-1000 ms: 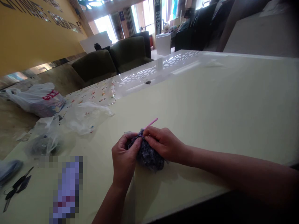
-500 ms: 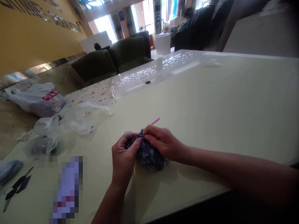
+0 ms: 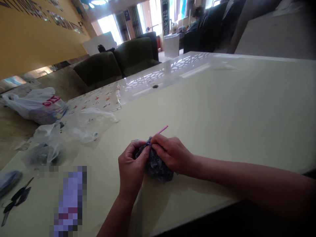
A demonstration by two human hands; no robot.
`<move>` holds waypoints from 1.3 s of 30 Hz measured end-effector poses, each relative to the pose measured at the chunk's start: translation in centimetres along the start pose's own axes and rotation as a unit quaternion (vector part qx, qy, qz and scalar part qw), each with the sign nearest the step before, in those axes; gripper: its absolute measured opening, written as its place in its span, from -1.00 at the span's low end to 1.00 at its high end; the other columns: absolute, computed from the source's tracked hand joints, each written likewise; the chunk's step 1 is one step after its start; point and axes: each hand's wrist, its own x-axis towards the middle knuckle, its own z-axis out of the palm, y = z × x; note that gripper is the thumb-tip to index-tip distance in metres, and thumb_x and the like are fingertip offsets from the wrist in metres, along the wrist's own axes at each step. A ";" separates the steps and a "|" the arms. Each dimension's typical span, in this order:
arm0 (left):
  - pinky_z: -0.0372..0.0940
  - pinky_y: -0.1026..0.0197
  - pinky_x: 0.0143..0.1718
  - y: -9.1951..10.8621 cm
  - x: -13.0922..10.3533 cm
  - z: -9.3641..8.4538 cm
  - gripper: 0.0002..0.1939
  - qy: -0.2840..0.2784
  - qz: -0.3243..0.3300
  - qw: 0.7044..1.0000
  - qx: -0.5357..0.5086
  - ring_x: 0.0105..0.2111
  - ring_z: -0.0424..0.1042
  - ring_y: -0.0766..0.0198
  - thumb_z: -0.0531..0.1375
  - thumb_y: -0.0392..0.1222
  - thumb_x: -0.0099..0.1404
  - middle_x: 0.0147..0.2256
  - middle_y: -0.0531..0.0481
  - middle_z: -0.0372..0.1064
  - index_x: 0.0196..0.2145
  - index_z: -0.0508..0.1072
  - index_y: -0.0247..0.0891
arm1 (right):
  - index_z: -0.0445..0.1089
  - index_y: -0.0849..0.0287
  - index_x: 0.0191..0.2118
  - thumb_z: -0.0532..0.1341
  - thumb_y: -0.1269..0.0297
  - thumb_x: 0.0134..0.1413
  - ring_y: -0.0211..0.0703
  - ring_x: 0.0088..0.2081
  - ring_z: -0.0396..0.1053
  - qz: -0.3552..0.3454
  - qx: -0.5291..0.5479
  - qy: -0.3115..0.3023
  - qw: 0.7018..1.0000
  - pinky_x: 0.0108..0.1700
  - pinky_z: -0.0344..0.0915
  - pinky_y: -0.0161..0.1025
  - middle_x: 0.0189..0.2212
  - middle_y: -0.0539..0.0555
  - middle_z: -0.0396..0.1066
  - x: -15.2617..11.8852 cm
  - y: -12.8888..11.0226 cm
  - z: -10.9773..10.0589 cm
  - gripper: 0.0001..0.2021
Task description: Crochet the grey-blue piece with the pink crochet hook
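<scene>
A dark grey, crinkled bundle (image 3: 159, 168) sits on the pale table below my hands; its material is hard to make out, with shiny, ruffled folds. My left hand (image 3: 133, 161) pinches the bundle's upper left edge between thumb and fingers. Between the thumb and fingers of my right hand (image 3: 171, 151) is a slim pink crochet hook (image 3: 163, 130). Its back end points up and away to the right. The purple front part meets the bundle's top edge beside my left thumb, and the very tip is hidden there.
Clear plastic bags (image 3: 91, 123) lie on the table (image 3: 222, 131) to the left, near a full white carrier bag (image 3: 46, 105). Keys (image 3: 17, 199) and a blurred-out purple object (image 3: 69, 200) are at the lower left. Dark green chairs (image 3: 134, 51) stand beyond the table.
My right hand has shifted slightly, and more of the pink shaft shows above it. My left hand keeps its pinch on the bundle. The view has moved a little.
</scene>
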 end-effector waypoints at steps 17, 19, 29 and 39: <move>0.31 0.30 -0.24 -0.4 0.7 -0.3 -0.87 0.049 0.002 0.999 -0.002 -0.32 0.43 0.30 0.32 -0.12 0.20 -0.38 0.09 0.50 -0.34 0.57 -0.23 | 0.31 0.22 -0.42 0.13 0.30 0.21 -0.34 -0.50 0.19 0.118 0.117 -0.032 0.986 -0.41 0.12 -0.36 -0.56 -0.05 0.28 1.2 0.2 -1.1 -0.82; 0.32 0.29 -0.23 -0.7 1.1 -0.4 -0.84 0.062 -0.007 0.998 -0.021 -0.31 0.42 0.29 0.32 -0.10 0.20 -0.37 0.07 0.50 -0.33 0.58 -0.24 | 0.31 0.23 -0.43 0.10 0.35 0.22 -0.30 -0.44 0.23 0.111 -0.003 -0.029 0.993 -0.34 0.12 -0.33 -0.49 0.01 0.35 1.5 0.7 -1.3 -0.81; 0.31 0.29 -0.21 -1.6 1.9 -0.7 -0.84 0.074 -0.012 0.989 -0.125 -0.28 0.42 0.29 0.34 -0.12 0.17 -0.34 0.06 0.51 -0.31 0.58 -0.24 | 0.42 0.23 -0.32 0.10 0.43 0.22 -0.10 -0.29 0.36 0.142 -0.349 -0.167 0.911 -0.31 0.06 -0.25 -0.33 0.17 0.48 1.9 4.3 -0.9 -0.84; 0.22 0.31 -0.32 -1.6 2.2 -1.8 -0.95 -0.056 0.006 0.980 -0.189 -0.40 0.32 0.35 0.32 -0.20 0.16 -0.43 0.09 0.41 -0.40 0.55 -0.21 | 0.47 0.24 -0.08 0.23 0.04 0.20 -0.14 -0.16 0.41 0.118 0.336 -0.090 0.930 -0.03 0.34 -0.17 -0.23 0.13 0.47 2.3 4.5 -1.3 -0.64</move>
